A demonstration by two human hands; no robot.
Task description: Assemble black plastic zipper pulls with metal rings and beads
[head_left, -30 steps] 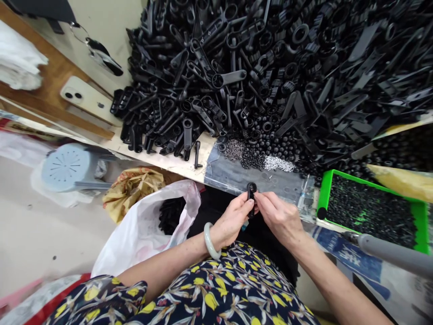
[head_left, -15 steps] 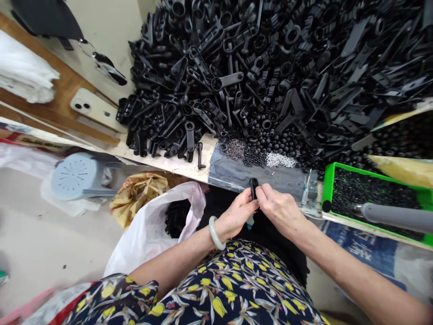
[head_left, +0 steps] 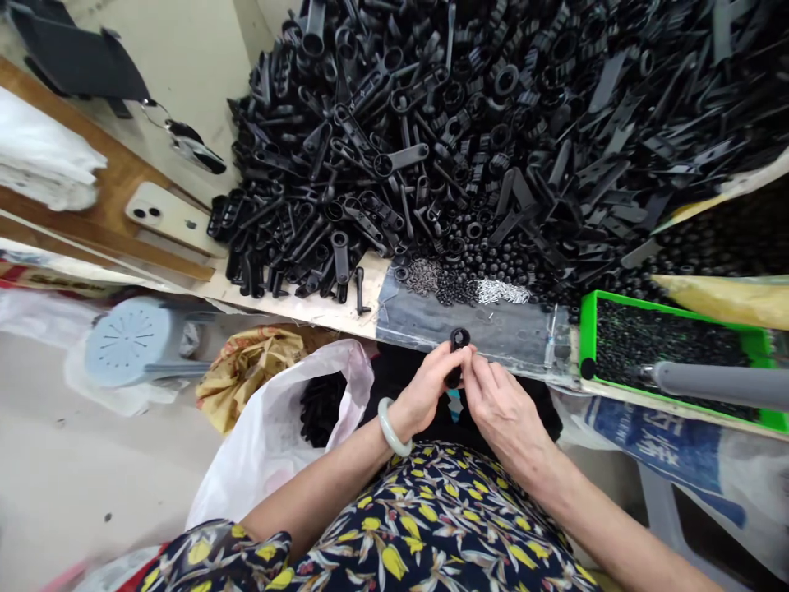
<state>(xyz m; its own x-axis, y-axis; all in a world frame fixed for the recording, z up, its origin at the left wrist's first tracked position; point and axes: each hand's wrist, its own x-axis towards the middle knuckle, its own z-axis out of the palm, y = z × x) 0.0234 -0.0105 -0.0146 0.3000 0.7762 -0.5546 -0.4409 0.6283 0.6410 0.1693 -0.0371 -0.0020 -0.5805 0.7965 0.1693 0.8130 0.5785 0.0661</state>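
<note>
My left hand (head_left: 428,386), with a pale bangle (head_left: 393,427) at the wrist, is closed around a black plastic part (head_left: 459,337) with a round ringed end facing up. My right hand (head_left: 502,407) meets it from the right, thumb and fingers pinched together against the part's side. Whatever lies between those right fingertips is hidden. Just beyond the hands, on a dark mat (head_left: 419,321), lie small heaps of silvery pins (head_left: 502,291), tiny black pieces (head_left: 456,288) and small brownish-grey pieces (head_left: 422,277).
A large pile of black plastic parts (head_left: 394,156) covers the bench's back. At right stands a green tray (head_left: 588,329) of small black pieces, with a grey tool (head_left: 721,385) across it. Below left hang an open white bag (head_left: 246,444) and a blue stool (head_left: 129,341). A phone (head_left: 173,218) leans at left.
The black part has turned in my left hand, so its round ringed face now shows. My right hand has shifted slightly down, its fingers straighter. The camera view has moved a little.
</note>
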